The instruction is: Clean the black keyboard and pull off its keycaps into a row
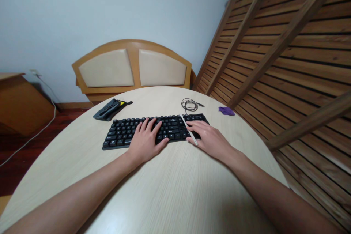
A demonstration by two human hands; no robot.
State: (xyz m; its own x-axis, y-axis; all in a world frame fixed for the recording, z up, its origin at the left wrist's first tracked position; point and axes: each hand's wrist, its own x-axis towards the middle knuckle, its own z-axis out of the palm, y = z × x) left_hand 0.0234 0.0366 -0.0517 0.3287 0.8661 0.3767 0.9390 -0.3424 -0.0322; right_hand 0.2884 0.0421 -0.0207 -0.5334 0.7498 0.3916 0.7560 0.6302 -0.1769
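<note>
A black keyboard (121, 131) lies across the round table, slightly angled. My left hand (146, 139) rests on its middle keys with the fingers spread and the thumb at the front edge. Over the right end of the keyboard, my right hand (210, 137) is closed on a thin white stick (192, 135), held between thumb and fingers. The stick slants across the keys, its far end near the keyboard's back edge. Some of the right-hand keys are hidden under that hand.
Behind the keyboard lies its coiled cable (189, 105). A dark grey pouch (109, 109) with a yellow patch sits at the back left of the table (170, 190). A purple cloth (226, 110) lies near the right edge. Wooden slats (296, 62) lean beyond the table.
</note>
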